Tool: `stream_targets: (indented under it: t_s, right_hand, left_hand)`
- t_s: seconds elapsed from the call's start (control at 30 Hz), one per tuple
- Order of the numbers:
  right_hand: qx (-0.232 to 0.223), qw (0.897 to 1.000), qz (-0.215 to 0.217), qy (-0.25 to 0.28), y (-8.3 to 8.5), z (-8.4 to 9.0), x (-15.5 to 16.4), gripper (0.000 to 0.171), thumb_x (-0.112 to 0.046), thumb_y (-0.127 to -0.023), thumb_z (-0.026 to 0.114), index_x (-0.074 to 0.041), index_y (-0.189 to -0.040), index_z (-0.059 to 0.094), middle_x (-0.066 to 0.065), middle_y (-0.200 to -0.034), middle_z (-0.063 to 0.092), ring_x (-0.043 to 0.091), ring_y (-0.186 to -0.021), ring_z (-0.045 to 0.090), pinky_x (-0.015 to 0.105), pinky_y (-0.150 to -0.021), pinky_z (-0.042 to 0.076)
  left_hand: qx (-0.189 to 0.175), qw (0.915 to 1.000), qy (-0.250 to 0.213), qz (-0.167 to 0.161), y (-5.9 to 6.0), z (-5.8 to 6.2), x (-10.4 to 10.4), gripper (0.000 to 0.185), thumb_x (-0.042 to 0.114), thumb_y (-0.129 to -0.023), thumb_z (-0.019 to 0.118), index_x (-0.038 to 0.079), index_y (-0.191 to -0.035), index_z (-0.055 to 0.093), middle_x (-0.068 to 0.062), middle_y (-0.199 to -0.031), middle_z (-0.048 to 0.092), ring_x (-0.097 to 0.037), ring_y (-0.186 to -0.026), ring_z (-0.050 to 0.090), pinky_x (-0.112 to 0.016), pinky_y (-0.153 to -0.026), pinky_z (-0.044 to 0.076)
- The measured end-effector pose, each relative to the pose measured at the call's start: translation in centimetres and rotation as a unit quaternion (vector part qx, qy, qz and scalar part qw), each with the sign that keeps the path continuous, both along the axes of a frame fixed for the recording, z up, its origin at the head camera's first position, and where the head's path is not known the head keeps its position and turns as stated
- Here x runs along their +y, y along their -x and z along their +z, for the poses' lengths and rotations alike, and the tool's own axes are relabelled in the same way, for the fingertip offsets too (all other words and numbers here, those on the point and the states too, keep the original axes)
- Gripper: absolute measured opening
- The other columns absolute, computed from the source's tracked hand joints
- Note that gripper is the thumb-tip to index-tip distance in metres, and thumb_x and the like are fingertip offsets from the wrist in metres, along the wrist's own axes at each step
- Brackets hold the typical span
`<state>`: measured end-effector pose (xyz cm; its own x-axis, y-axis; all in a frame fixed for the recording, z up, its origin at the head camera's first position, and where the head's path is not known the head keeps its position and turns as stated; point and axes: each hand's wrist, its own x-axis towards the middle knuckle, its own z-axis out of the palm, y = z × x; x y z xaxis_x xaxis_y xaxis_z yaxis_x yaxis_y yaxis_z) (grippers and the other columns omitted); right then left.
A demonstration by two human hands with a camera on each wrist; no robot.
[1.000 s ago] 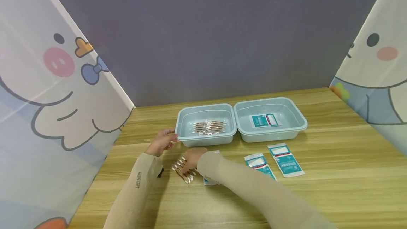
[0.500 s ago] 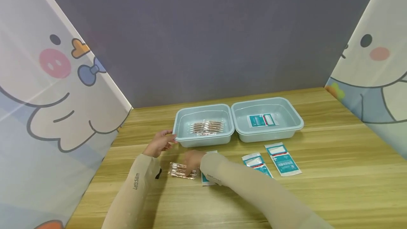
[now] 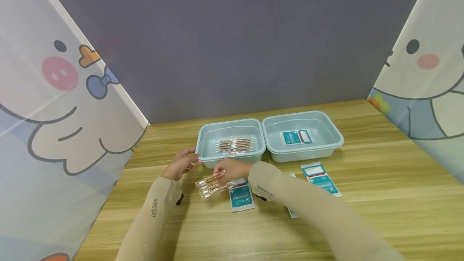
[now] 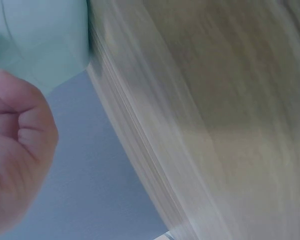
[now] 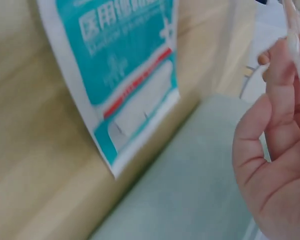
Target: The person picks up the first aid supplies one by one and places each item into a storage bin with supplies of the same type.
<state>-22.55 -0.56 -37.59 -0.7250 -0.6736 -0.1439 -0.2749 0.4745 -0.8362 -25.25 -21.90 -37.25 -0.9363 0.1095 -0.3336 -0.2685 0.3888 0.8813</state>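
My right hand (image 3: 233,169) pinches a clear pack of cotton swabs (image 3: 210,184) above the table, just in front of the left light-blue plastic box (image 3: 214,130). Only a sliver of that pack shows at the right wrist view's edge, by the fingers (image 5: 280,75). With thumb and curled fingers my left hand (image 3: 181,163) holds the left box's front-left corner. More packs of swabs (image 3: 235,146) lie inside this box. Below my right hand a teal-and-white dressing packet (image 3: 242,198) lies flat on the table.
The right light-blue box (image 3: 308,155) adjoins the left one and contains one dressing packet (image 3: 295,137). Another packet (image 3: 320,178) lies in front of it. A further packet (image 3: 293,214) is mostly hidden under my right forearm. A grey panel (image 3: 232,43) stands behind the table.
My right hand has lifted the swab pack off the table and moved up and right toward the left box. The dressing packet beneath is now more exposed. My left hand stays at the box corner.
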Motion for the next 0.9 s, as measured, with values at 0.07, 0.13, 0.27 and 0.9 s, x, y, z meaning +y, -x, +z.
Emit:
stream_targets:
  t_s: [0.07,0.13,0.27,0.9]
  right_hand:
    - [0.006,1.0,-0.011,0.004,0.1,0.5,0.5,0.017,0.002,-0.075,0.077,-0.005,-0.088,0.069,-0.004,-0.082,0.063,0.008,-0.078,0.053,0.022,-0.069,0.046]
    - [0.011,1.0,-0.021,0.006,0.2,1.3,1.1,0.018,0.001,-0.076,0.077,-0.005,-0.091,0.07,-0.002,-0.083,0.065,0.011,-0.077,0.056,0.024,-0.069,0.048]
    - [0.013,0.999,-0.043,0.004,0.6,2.6,1.9,0.021,-0.002,-0.076,0.077,-0.008,-0.095,0.069,-0.002,-0.084,0.065,0.012,-0.077,0.056,0.026,-0.069,0.048]
    - [0.015,0.994,-0.103,0.023,2.5,4.8,3.1,0.024,-0.004,-0.079,0.075,-0.007,-0.102,0.068,0.001,-0.103,0.066,0.017,-0.1,0.056,0.039,-0.094,0.043]
  left_hand:
    - [0.0,1.0,0.0,-0.002,-0.1,0.0,-0.1,0.05,0.016,-0.1,0.052,-0.005,-0.142,0.036,-0.002,-0.082,0.067,-0.005,-0.052,0.05,-0.022,-0.055,0.039]
    - [-0.001,1.0,-0.003,-0.005,-0.1,0.0,-0.1,0.051,0.017,-0.1,0.052,-0.004,-0.143,0.035,-0.001,-0.081,0.067,-0.005,-0.052,0.049,-0.023,-0.056,0.039]
    - [-0.003,0.9999,-0.008,-0.006,-0.2,0.0,-0.3,0.051,0.018,-0.1,0.051,-0.004,-0.143,0.034,0.004,-0.077,0.064,-0.005,-0.052,0.048,-0.025,-0.059,0.039]
    - [0.004,0.9998,-0.02,0.007,-0.2,-0.4,0.0,0.047,0.016,-0.1,0.052,-0.004,-0.141,0.04,-0.002,-0.084,0.066,-0.005,-0.053,0.048,-0.023,-0.056,0.038]
